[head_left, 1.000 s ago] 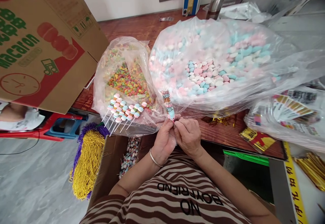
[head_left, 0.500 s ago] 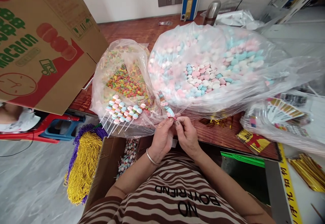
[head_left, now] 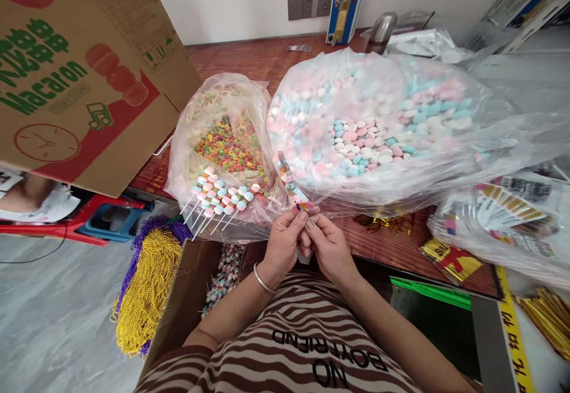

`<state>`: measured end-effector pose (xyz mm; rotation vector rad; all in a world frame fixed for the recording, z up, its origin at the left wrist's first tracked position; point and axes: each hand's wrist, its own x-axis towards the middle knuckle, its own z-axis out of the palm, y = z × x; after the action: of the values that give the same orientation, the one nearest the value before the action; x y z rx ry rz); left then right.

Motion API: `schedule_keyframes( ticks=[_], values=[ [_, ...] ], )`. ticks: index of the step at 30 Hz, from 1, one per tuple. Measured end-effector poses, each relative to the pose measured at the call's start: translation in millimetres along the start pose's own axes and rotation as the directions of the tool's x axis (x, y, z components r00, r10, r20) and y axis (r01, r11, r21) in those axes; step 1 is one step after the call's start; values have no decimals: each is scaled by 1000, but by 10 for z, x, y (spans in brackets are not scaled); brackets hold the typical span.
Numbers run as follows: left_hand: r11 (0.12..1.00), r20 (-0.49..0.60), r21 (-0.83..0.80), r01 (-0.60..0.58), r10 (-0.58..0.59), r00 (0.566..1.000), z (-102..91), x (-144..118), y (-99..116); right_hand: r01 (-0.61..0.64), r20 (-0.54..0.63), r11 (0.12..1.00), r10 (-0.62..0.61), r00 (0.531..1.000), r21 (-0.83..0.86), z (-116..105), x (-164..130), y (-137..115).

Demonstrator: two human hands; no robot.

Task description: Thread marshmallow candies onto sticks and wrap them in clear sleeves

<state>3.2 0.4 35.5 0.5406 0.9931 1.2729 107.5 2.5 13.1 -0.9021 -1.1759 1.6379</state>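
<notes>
My left hand (head_left: 282, 247) and my right hand (head_left: 330, 249) meet at the table's front edge, both closed with thumbs and fingertips pinching. Between them they grip the lower end of a narrow, clear printed candy wrapper (head_left: 289, 182), which tilts up and to the left. Pink and blue show inside the wrapper; its exact contents I cannot make out. Left of it, several candy skewers (head_left: 222, 194) in pink, white and blue lie on a clear bag of small coloured candy rings (head_left: 231, 146). Behind my hands rests a large clear bag of pastel candies (head_left: 363, 143).
A cardboard box (head_left: 89, 84) stands at left. Below the table edge an open carton (head_left: 171, 298) holds packed pieces, beside yellow and purple bead strands (head_left: 146, 292). Plastic packets (head_left: 507, 209) and gold ties (head_left: 545, 316) lie right. A blue device (head_left: 346, 14) and flask (head_left: 382, 29) stand behind.
The view has shifted slightly. My fingers have changed their pinch at the wrapper's lower end, with the right fingertips now closer to the left thumb. The skewers and bags stay in place.
</notes>
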Motion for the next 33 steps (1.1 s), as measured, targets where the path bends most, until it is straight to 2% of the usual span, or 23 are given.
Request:
schedule_keyframes(
  ticks=[2, 3, 5, 6, 7, 9, 12, 14, 16, 19, 23, 26, 29, 31, 33],
  values=[
    [998, -58, 8, -70, 70, 996, -40, 22, 29, 78, -65, 959, -99, 993, -271, -36, -8, -13],
    [994, -89, 20, -103, 104, 991, -65, 38, 47, 128, -119, 895, -197, 973, -428, -60, -8, -22],
    [988, -102, 81, -133, 141, 985, -117, 65, 80, 218, -167, 707, -432, 886, -673, -105, 11, -39],
    [983, -73, 131, -129, 140, 987, -140, 71, 92, 258, -143, 617, -523, 840, -743, -121, 32, -46],
    [975, -30, 186, -124, 131, 991, -159, 71, 101, 299, -97, 546, -582, 808, -782, -133, 59, -51],
    [945, 57, 297, -135, 124, 991, -179, 56, 110, 368, 0, 452, -632, 775, -812, -147, 119, -55],
    [912, 129, 376, -162, 121, 984, -185, 30, 106, 395, 62, 373, -657, 752, -840, -167, 186, -43],
    [914, 127, 376, -148, 108, 986, -189, 32, 89, 400, 80, 374, -640, 764, -837, -186, 202, -27],
    [926, 84, 353, -130, 107, 991, -199, 50, 62, 403, 75, 423, -608, 790, -812, -197, 203, -10],
    [934, -25, 316, -165, 182, 983, -211, 81, 15, 396, 45, 510, -570, 820, -764, -182, 196, 4],
    [891, -89, 385, -241, 296, 951, -210, 91, -17, 395, 48, 534, -550, 834, -747, -116, 195, -10],
    [807, -82, 500, -315, 406, 910, -219, 86, -15, 393, 47, 548, -540, 840, -738, -74, 200, -42],
    [739, -11, 567, -364, 448, 894, -245, 92, -2, 394, 26, 563, -550, 835, -727, -61, 210, -74],
    [737, 7, 567, -368, 442, 897, -260, 101, 8, 411, 42, 556, -558, 829, -723, -68, 217, -84],
    [778, -19, 524, -345, 416, 909, -265, 111, 15, 429, 72, 555, -551, 831, -713, -79, 220, -86]
  ],
)
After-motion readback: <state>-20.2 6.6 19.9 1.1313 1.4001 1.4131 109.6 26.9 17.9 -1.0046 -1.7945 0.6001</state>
